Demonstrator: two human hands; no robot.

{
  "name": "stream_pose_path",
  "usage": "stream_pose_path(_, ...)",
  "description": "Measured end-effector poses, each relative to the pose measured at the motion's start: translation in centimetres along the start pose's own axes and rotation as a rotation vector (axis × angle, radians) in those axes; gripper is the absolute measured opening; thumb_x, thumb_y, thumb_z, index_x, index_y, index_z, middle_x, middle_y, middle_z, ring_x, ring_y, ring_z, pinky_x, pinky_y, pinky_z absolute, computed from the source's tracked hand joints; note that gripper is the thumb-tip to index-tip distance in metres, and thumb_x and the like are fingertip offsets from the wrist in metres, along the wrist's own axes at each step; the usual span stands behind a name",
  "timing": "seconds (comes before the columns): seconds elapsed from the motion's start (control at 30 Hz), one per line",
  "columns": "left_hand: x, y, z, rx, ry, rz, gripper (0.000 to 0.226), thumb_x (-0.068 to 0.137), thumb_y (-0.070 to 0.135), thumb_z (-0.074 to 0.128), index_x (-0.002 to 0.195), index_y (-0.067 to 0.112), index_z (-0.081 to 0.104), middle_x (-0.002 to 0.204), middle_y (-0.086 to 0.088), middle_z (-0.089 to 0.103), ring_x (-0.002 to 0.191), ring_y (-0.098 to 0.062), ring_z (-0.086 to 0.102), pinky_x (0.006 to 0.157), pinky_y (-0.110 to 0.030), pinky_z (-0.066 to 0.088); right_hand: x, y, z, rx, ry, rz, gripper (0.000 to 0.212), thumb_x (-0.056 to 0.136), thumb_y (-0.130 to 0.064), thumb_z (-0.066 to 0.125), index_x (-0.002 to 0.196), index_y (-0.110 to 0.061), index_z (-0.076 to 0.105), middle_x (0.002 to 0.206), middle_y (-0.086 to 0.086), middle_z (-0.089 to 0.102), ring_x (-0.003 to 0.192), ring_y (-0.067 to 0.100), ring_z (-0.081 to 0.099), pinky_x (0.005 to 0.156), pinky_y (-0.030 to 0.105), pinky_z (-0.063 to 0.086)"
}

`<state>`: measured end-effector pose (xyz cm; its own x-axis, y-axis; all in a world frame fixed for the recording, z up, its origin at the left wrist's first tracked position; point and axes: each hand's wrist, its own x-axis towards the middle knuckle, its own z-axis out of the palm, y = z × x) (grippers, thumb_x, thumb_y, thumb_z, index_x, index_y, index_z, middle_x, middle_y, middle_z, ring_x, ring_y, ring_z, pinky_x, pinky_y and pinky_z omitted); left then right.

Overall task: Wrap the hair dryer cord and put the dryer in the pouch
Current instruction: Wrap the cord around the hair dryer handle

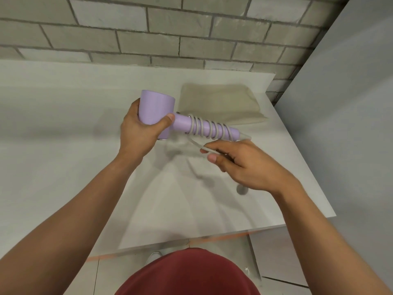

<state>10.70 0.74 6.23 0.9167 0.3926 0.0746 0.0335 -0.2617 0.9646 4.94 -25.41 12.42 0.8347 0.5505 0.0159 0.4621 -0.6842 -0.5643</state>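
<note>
Hands at work above the worktop: left hand grips the lilac hair dryer; right hand pinches the cord, several turns already coiled round the handle. Beyond both, the pouch lies unfilled.

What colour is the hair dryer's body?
Pale lilac hair dryer, clearest in the head view.

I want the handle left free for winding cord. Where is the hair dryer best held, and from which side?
Grip the hair dryer by its short, wide head, coming from the left, as the left hand does. The handle juts out to the right and carries the cord coils. The right hand pinches the loose cord there.
</note>
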Motion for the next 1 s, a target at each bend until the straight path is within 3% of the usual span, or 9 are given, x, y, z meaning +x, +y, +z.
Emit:
stream_pose_path(0.2, -0.5, 0.0, 0.4, 0.153, -0.104, 0.040, 0.065, 0.072, 0.051, 0.087, 0.126, 0.031, 0.058, 0.109, 0.018, 0.067, 0.102, -0.014, 0.066, 0.084, -0.040, 0.060, 0.8, 0.1, -1.3, -0.286, 0.179, -0.084, 0.026, 0.106, -0.044, 0.046, 0.115, -0.034, 0.069, 0.088, -0.012, 0.071, 0.077, 0.020, 0.062, 0.067, 0.042, 0.054)
stream_pose_path(0.33, -0.6, 0.4, 0.6, 0.214, -0.156, 0.056, 0.066, 0.073, 0.051, 0.087, 0.128, 0.032, 0.057, 0.111, 0.015, 0.066, 0.103, -0.016, 0.064, 0.082, -0.036, 0.057, 1.4, 0.2, -1.9, -0.442, 0.260, -0.169, 0.031, 0.104, -0.040, 0.042, 0.097, -0.028, 0.070, 0.076, -0.012, 0.062, 0.067, 0.023, 0.056, 0.056, 0.042, 0.051)
stream_pose_path(0.53, -0.8, 0.6, 0.4, 0.293, -0.301, 0.123, 0.074, 0.071, 0.053, 0.087, 0.135, 0.038, 0.053, 0.115, 0.021, 0.064, 0.103, -0.013, 0.063, 0.079, -0.033, 0.056, 2.4, 0.9, -2.4, -0.529, 0.341, -0.259, 0.032, 0.103, -0.040, 0.048, 0.105, -0.024, 0.075, 0.084, -0.005, 0.073, 0.074, 0.029, 0.068, 0.053, 0.040, 0.051)
stream_pose_path(0.7, -0.9, -0.1, -0.6, 0.184, -0.464, 0.100, 0.076, 0.068, 0.054, 0.089, 0.135, 0.038, 0.056, 0.118, 0.019, 0.069, 0.103, -0.008, 0.069, 0.074, -0.037, 0.064, 2.9, 2.0, -3.5, -0.452, 0.393, -0.247, 0.024, 0.102, -0.039, 0.060, 0.109, -0.024, 0.077, 0.092, -0.006, 0.076, 0.075, 0.027, 0.071, 0.057, 0.043, 0.055)
stream_pose_path(0.87, -1.2, 0.1, -1.3, -0.001, -0.589, 0.064, 0.069, 0.066, 0.048, 0.087, 0.130, 0.034, 0.063, 0.112, 0.016, 0.074, 0.099, -0.008, 0.073, 0.071, -0.028, 0.059, 3.3, 3.5, -4.1, -0.357, 0.404, -0.229, 0.025, 0.102, -0.043, 0.063, 0.111, -0.025, 0.079, 0.086, -0.013, 0.065, 0.065, 0.010, 0.047, 0.058, 0.042, 0.053)
stream_pose_path(1.0, -1.3, 0.4, -1.8, -0.095, -0.686, 0.056, 0.068, 0.063, 0.050, 0.083, 0.126, 0.032, 0.065, 0.111, 0.012, 0.076, 0.099, -0.010, 0.074, 0.073, -0.022, 0.058, 3.4, 4.3, -3.5, -0.233, 0.392, -0.239, 0.024, 0.101, -0.039, 0.068, 0.114, -0.024, 0.080, 0.089, -0.011, 0.060, 0.067, 0.009, 0.051, 0.062, 0.040, 0.052)
